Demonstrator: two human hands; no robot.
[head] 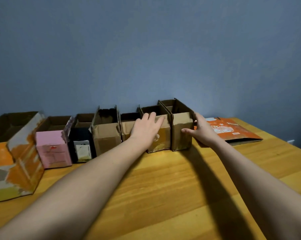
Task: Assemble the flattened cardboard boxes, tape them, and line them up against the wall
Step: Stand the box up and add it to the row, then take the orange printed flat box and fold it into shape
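Head-camera footage shows the left hand [147,129] laid with fingers straight and relaxed across the top front edge of a brown box patched with glossy tape [161,137], nothing being gripped. The right hand [200,131] is cupped around the right side of the rightmost brown box [181,130], its thumb pressed on the front face and its fingers curled round the far corner, so that box is held. These two open-topped boxes are stood touching each other, at the right end of a row set along the blue wall [146,49] on a wooden table [163,187]. Leftward in the row are seen a low brown box [128,127], partly hidden by the left hand, a taller brown box [106,134], a black box with a white label [81,142], a pink box [52,148], and a large orange-and-grey box [14,163] at the left edge. A flattened orange box [233,130] is laid on the table just behind the right hand.
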